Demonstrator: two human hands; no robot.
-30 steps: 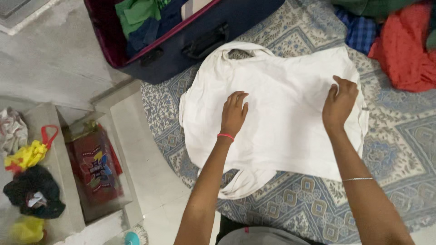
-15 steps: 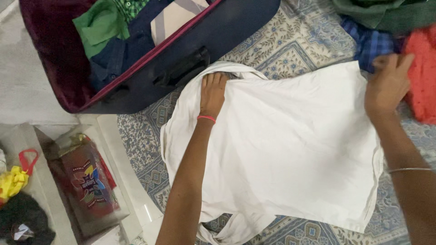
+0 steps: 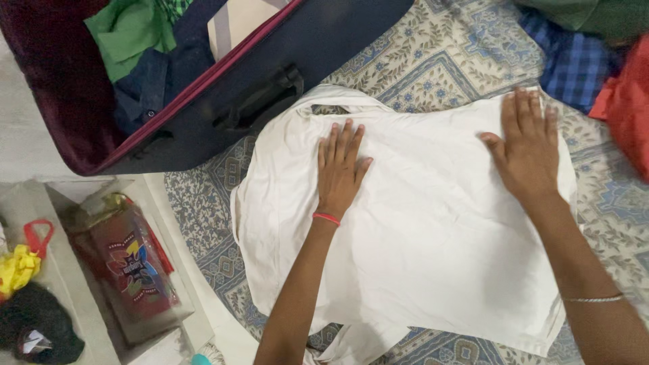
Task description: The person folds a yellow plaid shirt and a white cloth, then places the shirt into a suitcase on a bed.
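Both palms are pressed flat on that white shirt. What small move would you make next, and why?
Probably sweep both palms outward to smooth it. The left hand and right hand lie flat on the white shirt, which shows creases and a bunched sleeve at its left edge.

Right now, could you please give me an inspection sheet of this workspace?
Surface: patterned blue and cream mat on a pale floor.
Job's things: white garment spread flat on the mat.
Clutter: open dark suitcase with green and navy clothes inside; blue checked cloth and red cloth at the far right; red printed bag, yellow bag and black cloth on the left.
Grippers: left hand and right hand both flat on the garment, fingers spread.
Cables: nothing seen.
Surroundings: no other people seen.
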